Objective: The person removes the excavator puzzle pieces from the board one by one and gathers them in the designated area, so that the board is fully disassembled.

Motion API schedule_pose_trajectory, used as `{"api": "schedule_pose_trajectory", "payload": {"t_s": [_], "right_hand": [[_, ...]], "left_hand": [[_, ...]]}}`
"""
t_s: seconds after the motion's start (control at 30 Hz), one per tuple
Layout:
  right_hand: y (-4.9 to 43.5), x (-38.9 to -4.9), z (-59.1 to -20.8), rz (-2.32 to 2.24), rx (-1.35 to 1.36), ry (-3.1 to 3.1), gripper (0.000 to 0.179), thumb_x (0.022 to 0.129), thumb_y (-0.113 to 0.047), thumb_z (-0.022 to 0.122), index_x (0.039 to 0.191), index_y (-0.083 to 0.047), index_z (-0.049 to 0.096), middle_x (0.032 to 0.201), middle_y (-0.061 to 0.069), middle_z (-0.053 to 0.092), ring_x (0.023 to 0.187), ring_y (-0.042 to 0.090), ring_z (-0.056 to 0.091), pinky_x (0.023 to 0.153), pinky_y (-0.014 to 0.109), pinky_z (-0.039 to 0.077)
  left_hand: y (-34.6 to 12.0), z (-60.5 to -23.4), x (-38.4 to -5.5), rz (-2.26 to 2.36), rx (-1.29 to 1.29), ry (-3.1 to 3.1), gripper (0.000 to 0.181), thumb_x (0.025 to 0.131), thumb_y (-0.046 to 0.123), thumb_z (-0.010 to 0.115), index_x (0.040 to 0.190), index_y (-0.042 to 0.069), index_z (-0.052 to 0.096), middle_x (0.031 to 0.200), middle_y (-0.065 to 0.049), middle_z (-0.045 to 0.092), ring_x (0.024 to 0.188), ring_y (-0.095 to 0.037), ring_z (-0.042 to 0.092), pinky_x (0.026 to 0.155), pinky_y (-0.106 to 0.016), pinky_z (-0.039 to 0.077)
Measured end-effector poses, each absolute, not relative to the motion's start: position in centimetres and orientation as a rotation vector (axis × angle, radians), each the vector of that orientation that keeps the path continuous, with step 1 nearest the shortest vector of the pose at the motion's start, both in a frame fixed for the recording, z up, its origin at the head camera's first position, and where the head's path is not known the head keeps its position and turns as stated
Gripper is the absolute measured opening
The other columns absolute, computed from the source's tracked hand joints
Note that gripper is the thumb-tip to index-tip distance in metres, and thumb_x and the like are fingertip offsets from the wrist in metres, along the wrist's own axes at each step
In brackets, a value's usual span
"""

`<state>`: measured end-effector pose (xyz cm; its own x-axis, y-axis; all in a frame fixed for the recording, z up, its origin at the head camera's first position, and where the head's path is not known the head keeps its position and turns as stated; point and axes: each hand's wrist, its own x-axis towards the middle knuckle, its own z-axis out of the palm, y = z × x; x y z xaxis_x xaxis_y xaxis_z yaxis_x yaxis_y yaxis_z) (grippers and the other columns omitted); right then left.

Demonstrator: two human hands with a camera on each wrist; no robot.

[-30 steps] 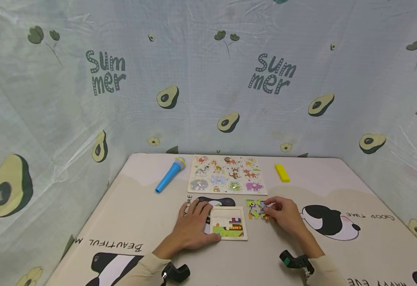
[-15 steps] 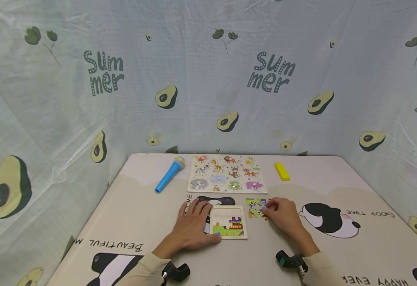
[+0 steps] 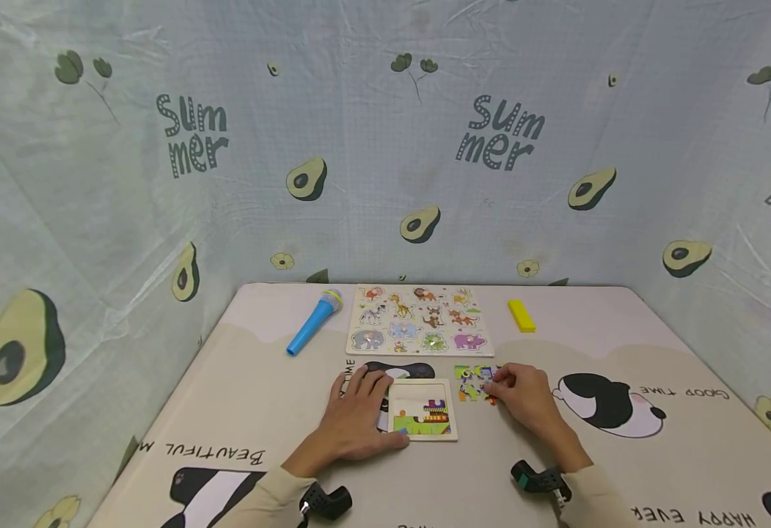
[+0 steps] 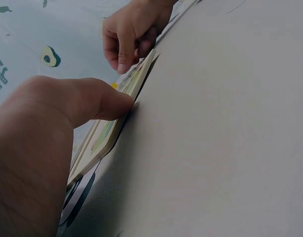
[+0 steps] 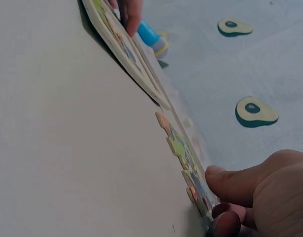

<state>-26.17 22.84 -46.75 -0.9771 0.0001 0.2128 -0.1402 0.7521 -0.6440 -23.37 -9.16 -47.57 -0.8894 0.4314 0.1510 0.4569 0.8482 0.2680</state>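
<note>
A small square wooden puzzle tray [image 3: 451, 411] lies on the table, its lower part filled with green, purple and orange pieces. My left hand [image 3: 352, 422] rests along its left side, fingers spread and fairly straight. In the left wrist view its thumb [image 4: 116, 105] presses the tray's near edge. Right of the tray lies a cluster of colourful jigsaw pieces [image 3: 469, 383]. My right hand [image 3: 527, 396] has curled fingers and pinches a jigsaw piece at the cluster's right edge; the fingers hide most of that piece. The right wrist view shows the thumb [image 5: 228, 182] over the pieces.
Behind the tray lies a large animal peg puzzle board [image 3: 418, 323]. A blue toy microphone [image 3: 312, 323] is to its left, and a yellow block [image 3: 521, 316] to its right. A printed curtain [image 3: 372, 147] hangs behind the table.
My right hand has shifted slightly left over the jigsaw pieces since a second ago. The left hand and the tray have stayed in place.
</note>
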Motion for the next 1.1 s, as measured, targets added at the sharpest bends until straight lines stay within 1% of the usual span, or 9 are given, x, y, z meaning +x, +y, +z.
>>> {"api": "schedule_pose_trajectory", "payload": {"t_s": [0.13,0.27,0.43,0.53,0.63,0.8,0.87,0.97,1.1], "right_hand": [[22.1,-25.6,-46.1,1.105,0.166,-2.721,0.014,0.088,-0.016,0.078,0.091,-0.004,0.07,0.074,0.001,0.061,0.068,0.015,0.053,0.056,0.023,0.043],[20.5,-25.0,-45.6,1.158,0.272,-2.732,0.016,0.088,-0.018,0.079,0.096,-0.007,0.071,0.077,-0.001,0.06,0.07,0.015,0.052,0.057,0.023,0.044],[18.3,-24.4,-45.4,1.14,0.425,-2.818,0.025,0.087,-0.018,0.08,0.11,-0.011,0.073,0.091,-0.007,0.066,0.077,0.014,0.052,0.063,0.024,0.045],[17.3,-24.2,-45.5,1.098,0.53,-2.856,0.032,0.086,-0.017,0.081,0.117,-0.011,0.073,0.098,-0.007,0.068,0.075,0.012,0.051,0.063,0.024,0.044],[16.8,-23.9,-45.4,1.031,0.595,-2.889,0.035,0.085,-0.017,0.082,0.117,-0.011,0.072,0.104,-0.006,0.07,0.074,0.011,0.049,0.064,0.025,0.042],[16.3,-23.5,-45.4,0.961,0.629,-2.903,0.031,0.085,-0.015,0.081,0.115,-0.011,0.073,0.111,-0.003,0.071,0.08,0.012,0.051,0.073,0.03,0.044],[16.1,-23.5,-45.5,0.954,0.622,-2.899,0.03,0.085,-0.013,0.081,0.114,-0.012,0.074,0.113,-0.003,0.071,0.084,0.011,0.052,0.077,0.031,0.046],[15.9,-23.4,-45.7,0.951,0.607,-2.89,0.032,0.084,-0.01,0.081,0.115,-0.013,0.073,0.111,-0.004,0.069,0.084,0.01,0.052,0.076,0.03,0.046],[15.6,-23.3,-45.9,0.968,0.607,-2.864,0.034,0.082,-0.006,0.082,0.114,-0.015,0.072,0.102,-0.007,0.063,0.075,0.008,0.048,0.068,0.026,0.043]], "left_hand": [[-9.1,-47.5,-23.4,-0.456,-0.71,-2.935,0.098,0.073,0.075,0.064,0.149,0.016,0.045,0.151,-0.005,0.044,0.147,-0.038,0.028,0.116,-0.067,0.016],[-9.1,-47.5,-23.5,-0.447,-0.709,-2.933,0.099,0.073,0.076,0.064,0.149,0.016,0.045,0.151,-0.005,0.044,0.147,-0.038,0.029,0.116,-0.067,0.016],[-9.2,-47.5,-23.5,-0.449,-0.7,-2.941,0.099,0.074,0.077,0.063,0.15,0.017,0.045,0.151,-0.005,0.044,0.147,-0.037,0.028,0.116,-0.067,0.015],[-9.2,-47.4,-23.5,-0.45,-0.702,-2.936,0.098,0.075,0.078,0.062,0.149,0.016,0.045,0.151,-0.005,0.044,0.147,-0.037,0.029,0.116,-0.067,0.016],[-9.2,-47.3,-23.5,-0.451,-0.711,-2.923,0.097,0.075,0.077,0.061,0.148,0.016,0.046,0.15,-0.006,0.045,0.146,-0.038,0.03,0.115,-0.067,0.018],[-9.2,-47.3,-23.5,-0.45,-0.712,-2.921,0.097,0.075,0.078,0.061,0.148,0.016,0.046,0.15,-0.006,0.045,0.146,-0.037,0.03,0.115,-0.067,0.017],[-9.1,-47.3,-23.6,-0.445,-0.71,-2.926,0.098,0.075,0.078,0.061,0.149,0.016,0.046,0.15,-0.006,0.045,0.146,-0.037,0.03,0.115,-0.067,0.017],[-9.2,-47.3,-23.5,-0.458,-0.708,-2.927,0.098,0.075,0.077,0.062,0.149,0.015,0.046,0.15,-0.007,0.045,0.146,-0.038,0.03,0.115,-0.067,0.017],[-9.2,-47.3,-23.5,-0.462,-0.705,-2.933,0.098,0.074,0.077,0.063,0.149,0.015,0.046,0.15,-0.007,0.045,0.146,-0.039,0.03,0.115,-0.068,0.017]]}}
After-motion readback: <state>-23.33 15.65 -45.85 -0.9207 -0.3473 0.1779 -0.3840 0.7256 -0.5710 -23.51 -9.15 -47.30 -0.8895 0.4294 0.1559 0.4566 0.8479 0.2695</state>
